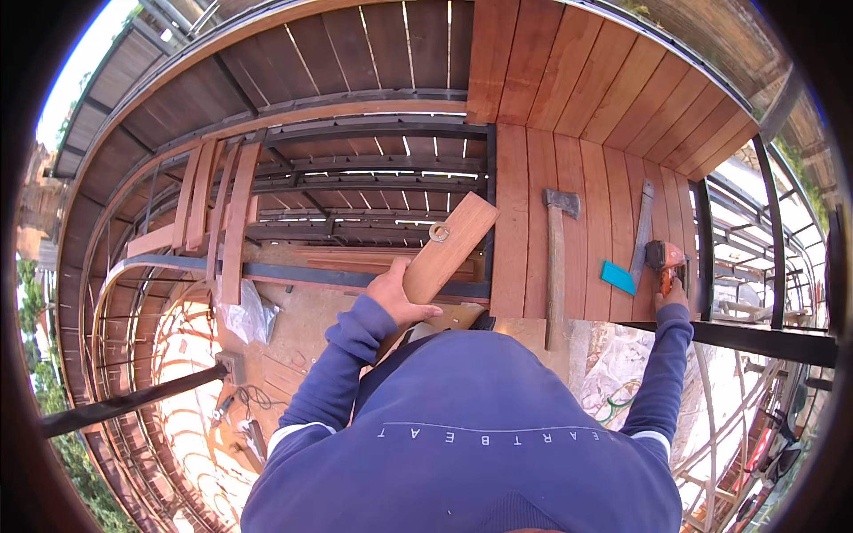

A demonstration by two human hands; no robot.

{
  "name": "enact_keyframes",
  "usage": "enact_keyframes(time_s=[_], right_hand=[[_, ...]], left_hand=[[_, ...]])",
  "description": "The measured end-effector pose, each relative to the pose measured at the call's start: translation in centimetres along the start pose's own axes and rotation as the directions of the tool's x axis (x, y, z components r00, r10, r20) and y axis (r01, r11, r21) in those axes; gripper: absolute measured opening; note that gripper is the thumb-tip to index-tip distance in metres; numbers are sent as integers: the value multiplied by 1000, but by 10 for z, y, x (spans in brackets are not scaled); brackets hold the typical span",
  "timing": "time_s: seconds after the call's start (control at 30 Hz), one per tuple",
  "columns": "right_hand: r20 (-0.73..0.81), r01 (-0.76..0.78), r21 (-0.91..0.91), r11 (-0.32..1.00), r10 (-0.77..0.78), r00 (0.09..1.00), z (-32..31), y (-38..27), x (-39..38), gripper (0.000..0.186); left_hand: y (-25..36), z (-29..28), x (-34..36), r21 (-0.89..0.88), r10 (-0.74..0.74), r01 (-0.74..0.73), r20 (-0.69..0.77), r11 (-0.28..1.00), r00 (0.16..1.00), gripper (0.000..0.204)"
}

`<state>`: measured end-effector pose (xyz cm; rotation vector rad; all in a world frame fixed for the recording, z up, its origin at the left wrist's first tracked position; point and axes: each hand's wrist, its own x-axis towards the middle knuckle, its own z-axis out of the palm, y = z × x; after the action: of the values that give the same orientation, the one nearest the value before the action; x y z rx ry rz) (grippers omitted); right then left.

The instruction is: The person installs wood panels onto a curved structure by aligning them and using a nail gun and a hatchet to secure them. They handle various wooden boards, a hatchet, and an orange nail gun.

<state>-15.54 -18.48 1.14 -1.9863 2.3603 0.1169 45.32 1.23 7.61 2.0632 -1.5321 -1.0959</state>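
Observation:
My left hand (pixel 398 293) grips a short reddish wooden board (pixel 458 242), tilted up to the right, with a small ring-shaped item or fitting (pixel 439 232) on its face. My right hand (pixel 668 297) is wrapped round the handle of an orange and black power tool (pixel 662 254) at the right side of the plank deck (pixel 533 249). Left of that tool lie a metal square with a teal handle (pixel 617 276) and a long wooden-handled axe (pixel 558 258), its head toward the back.
Loose planks (pixel 240 204) lie across the black steel frame (pixel 373 278) on the left, above a plastic bag (pixel 249 315). A bench back of upright planks (pixel 586 62) rises behind the deck. A black bar (pixel 133 400) crosses the lower left near cables and tools (pixel 249 417). Steel railing stands at right.

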Motion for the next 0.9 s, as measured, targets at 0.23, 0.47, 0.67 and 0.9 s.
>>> enact_keyframes(time_s=[0.23, 0.47, 0.67, 0.9], right_hand=[[-104, -36, 24, 999, 38, 994, 5, -17, 0, 59], [-164, -115, 133, 984, 136, 977, -56, -23, -53, 67], [74, -167, 780, 603, 176, 982, -126, -84, -162, 37], [119, 2, 939, 343, -333, 935, -156, -207, -258, 31]], left_hand=[[-49, 42, -50, -652, -65, 65, 24, 755, 998, 74], [-67, 32, -64, -939, 181, 270, 309, 212, 934, 82], [-75, 30, -56, -872, 147, 216, 307, 440, 940, 77], [-101, 23, -33, -831, 116, 359, 443, 424, 889, 64]])
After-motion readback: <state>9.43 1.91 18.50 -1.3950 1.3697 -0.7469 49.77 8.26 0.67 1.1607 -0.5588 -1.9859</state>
